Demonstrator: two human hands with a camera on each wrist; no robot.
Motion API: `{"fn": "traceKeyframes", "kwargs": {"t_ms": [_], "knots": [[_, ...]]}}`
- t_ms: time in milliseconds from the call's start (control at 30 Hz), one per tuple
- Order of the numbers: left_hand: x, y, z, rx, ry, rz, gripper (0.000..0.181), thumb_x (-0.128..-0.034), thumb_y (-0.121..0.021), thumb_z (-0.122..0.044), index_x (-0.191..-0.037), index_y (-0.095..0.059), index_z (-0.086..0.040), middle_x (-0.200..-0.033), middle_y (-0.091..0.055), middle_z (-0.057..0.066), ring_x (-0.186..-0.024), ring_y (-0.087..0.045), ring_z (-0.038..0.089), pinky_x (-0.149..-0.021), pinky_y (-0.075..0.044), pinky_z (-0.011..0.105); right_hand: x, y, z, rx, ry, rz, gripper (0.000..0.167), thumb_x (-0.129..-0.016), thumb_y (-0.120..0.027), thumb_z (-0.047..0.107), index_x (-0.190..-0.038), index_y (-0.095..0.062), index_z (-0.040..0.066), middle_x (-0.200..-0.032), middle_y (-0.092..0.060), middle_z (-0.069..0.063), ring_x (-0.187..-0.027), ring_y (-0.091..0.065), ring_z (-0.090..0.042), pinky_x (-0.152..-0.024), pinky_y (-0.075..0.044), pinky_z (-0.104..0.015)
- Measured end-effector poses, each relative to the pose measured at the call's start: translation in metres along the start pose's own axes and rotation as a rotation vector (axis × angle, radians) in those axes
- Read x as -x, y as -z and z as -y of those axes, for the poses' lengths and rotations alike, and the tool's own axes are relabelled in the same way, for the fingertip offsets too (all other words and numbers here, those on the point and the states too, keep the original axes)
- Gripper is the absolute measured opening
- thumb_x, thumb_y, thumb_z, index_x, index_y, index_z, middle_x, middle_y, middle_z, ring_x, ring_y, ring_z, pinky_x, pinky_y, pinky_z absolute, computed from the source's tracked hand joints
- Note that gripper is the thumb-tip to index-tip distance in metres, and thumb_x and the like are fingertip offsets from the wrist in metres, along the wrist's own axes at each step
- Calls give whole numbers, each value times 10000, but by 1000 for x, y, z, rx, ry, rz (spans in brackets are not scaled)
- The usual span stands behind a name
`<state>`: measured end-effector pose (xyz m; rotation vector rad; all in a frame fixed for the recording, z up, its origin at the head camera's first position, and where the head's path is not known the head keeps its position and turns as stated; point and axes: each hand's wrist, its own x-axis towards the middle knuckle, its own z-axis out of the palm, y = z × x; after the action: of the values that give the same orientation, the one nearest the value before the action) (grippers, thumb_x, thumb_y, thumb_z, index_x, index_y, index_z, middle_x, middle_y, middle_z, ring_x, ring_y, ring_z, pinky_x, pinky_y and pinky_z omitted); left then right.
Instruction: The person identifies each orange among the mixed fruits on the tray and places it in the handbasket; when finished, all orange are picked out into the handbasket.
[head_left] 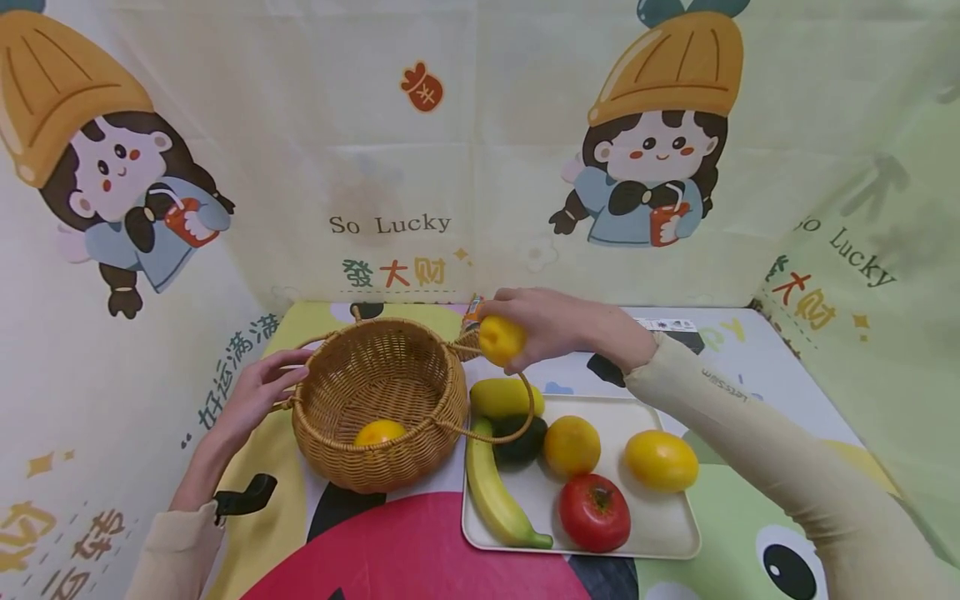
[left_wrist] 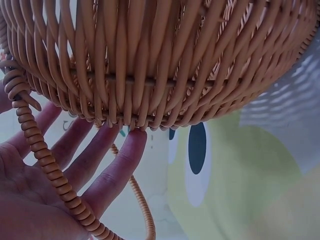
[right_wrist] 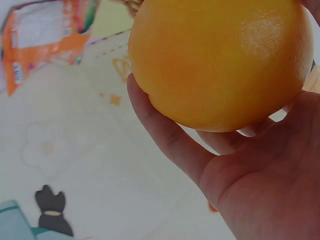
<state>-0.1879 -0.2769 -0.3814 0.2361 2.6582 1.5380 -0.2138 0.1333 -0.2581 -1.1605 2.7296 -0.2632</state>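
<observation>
Just off the far right side of the wicker basket (head_left: 360,468), a yellow-orange citrus-like fruit (head_left: 501,340) is held in the air by the right hand (head_left: 558,325), the fingers curled round it. Its skin looks smooth and slightly glossy, so it may slip in a loose hold; it is probably firm, and light enough for one hand. The widest part seems the best place to grasp it — fingers spread, with no need to squeeze.

The left hand (head_left: 258,387) grips nothing: its fairly straight fingers touch the basket's left side, one looped handle (left_wrist: 55,175) crossing before the palm. The basket looks light and a little springy, likely steadied best at the rim.

By count: one basket, with one yellow fruit (head_left: 379,432) inside; one cream tray (head_left: 667,533) to its right, bearing six fruits — one banana (head_left: 495,492), one elongated yellow fruit (head_left: 506,398), one dark green avocado (head_left: 521,442), one orange (head_left: 572,447), one red apple-like fruit (head_left: 594,513) and one yellow oval fruit (head_left: 662,461).
</observation>
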Motion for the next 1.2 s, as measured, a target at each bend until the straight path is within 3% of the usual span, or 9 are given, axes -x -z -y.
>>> {"fn": "traceKeyframes", "kwargs": {"t_ms": [300,433,633,867,1067,1200], "knots": [[0,0,0,-7,-13,-17,502,-998,-506,-337,-1355,-485,16,-1310,-523,193,-948,-573,-81,-747,-520,208,-43,0,24,59,82,38,659,-721,-784,342,-1302,-534,156,-1133,-548,-48,-916,-538,-201,-776,-458,-319],[0,-1,0,-10,-14,-24,504,-998,-506,-339,-1351,-485,21,-1275,-542,107,-950,-573,-82,-745,-518,203,-63,-1,39,69,119,64,636,-729,-772,329,-1299,-526,192,-1133,-537,-24,-924,-529,-179,-771,-447,-303],[1,-2,-2,-14,-9,-30,510,-997,-503,-348,-1350,-483,20,-1294,-528,103,-949,-559,-102,-749,-512,200,-88,-8,57,97,137,107,667,-740,-777,372,-1327,-496,230,-1139,-521,2,-937,-517,-151,-773,-437,-270],[0,-2,-1,2,-8,-37,512,-995,-507,-347,-1350,-480,20,-1210,-546,-51,-941,-553,-108,-744,-514,197,-117,-23,68,134,169,151,639,-752,-771,370,-1308,-494,219,-1148,-514,7,-964,-503,-144,-810,-431,-268],[0,-3,0,-1,-12,-35,499,-997,-505,-342,-1346,-490,15,-1248,-544,15,-958,-555,-91,-743,-516,220,-135,-34,77,137,185,195,672,-770,-763,372,-1351,-476,195,-1311,-475,-21,-1039,-487,-145,-843,-427,-262],[1,-2,0,-1,-8,-34,504,-999,-500,-346,-1357,-483,9,-1264,-546,44,-960,-557,-94,-744,-516,217,-144,-38,82,181,181,217,658,-775,-753,394,-1341,-475,207,-1331,-469,-14,-1051,-483,-135,-836,-429,-265]]}}
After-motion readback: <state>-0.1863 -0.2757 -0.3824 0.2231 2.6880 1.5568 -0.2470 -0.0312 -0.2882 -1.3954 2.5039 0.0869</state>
